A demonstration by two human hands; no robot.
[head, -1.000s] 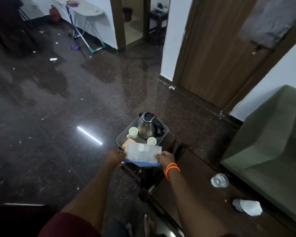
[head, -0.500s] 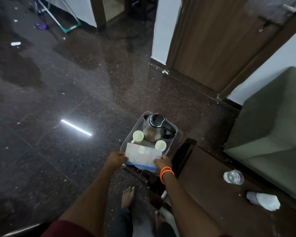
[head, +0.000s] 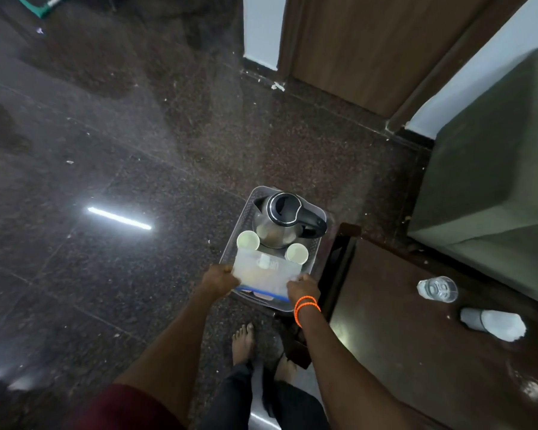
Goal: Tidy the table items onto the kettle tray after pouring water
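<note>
A clear plastic tray (head: pixel 317 243) sits left of the dark wooden table, over the floor. In it stands a steel kettle (head: pixel 280 221) with a black lid and handle, flanked by two pale cups (head: pixel 248 240) (head: pixel 296 253). A translucent zip pouch (head: pixel 263 273) with a blue edge lies across the tray's near end. My left hand (head: pixel 218 279) grips its left edge and my right hand (head: pixel 302 288), with orange wrist bands, grips its right edge. What supports the tray is hidden.
The dark wooden table (head: pixel 416 352) is at right, with a clear glass (head: pixel 438 288) and a white crumpled item (head: pixel 494 322) on it. A green sofa (head: pixel 494 169) stands beyond. A wooden door (head: pixel 364 48) is ahead. My bare feet (head: pixel 244 341) are on the dark stone floor.
The view has tilted down and moved closer, so my feet now show. Both hands still hold the pouch, which has settled lower over the tray's near end.
</note>
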